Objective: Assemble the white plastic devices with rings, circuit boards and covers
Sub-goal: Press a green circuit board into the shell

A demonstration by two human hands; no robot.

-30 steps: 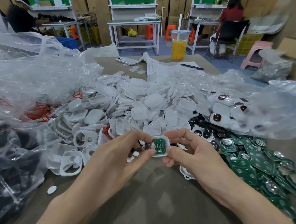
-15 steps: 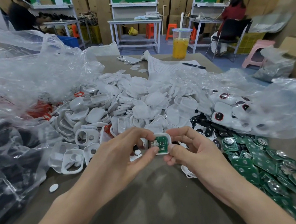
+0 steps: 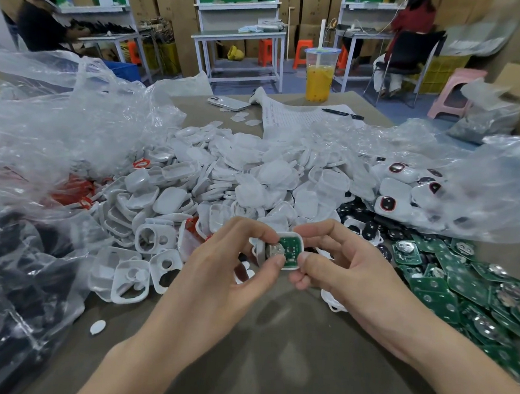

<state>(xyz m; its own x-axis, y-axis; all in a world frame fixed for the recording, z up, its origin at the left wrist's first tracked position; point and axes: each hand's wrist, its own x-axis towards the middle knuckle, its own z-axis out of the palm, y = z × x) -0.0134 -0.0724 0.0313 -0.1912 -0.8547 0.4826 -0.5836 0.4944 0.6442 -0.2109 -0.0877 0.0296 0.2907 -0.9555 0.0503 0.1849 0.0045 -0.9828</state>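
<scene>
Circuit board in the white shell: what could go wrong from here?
1. The left hand and right hand hold the white shell only by fingertip pinches. It might slip and land among the loose white parts close by, where it would be hard to pick out.
2. The left thumb lies on the circuit board beside its coin cell. Uneven pressure could seat the board tilted.

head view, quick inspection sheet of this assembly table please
surface: brown table, crowded
job's things: white plastic shell holding a green circuit board between both hands; heap of white plastic shells; loose green circuit boards; red rings
clutter: clear plastic bags, cup of orange drink, silver phone, black pen
grippers: left hand and right hand each pinch the shell
cables: nothing seen on the table
surroundings: white workbenches, cardboard boxes, two seated people
</scene>
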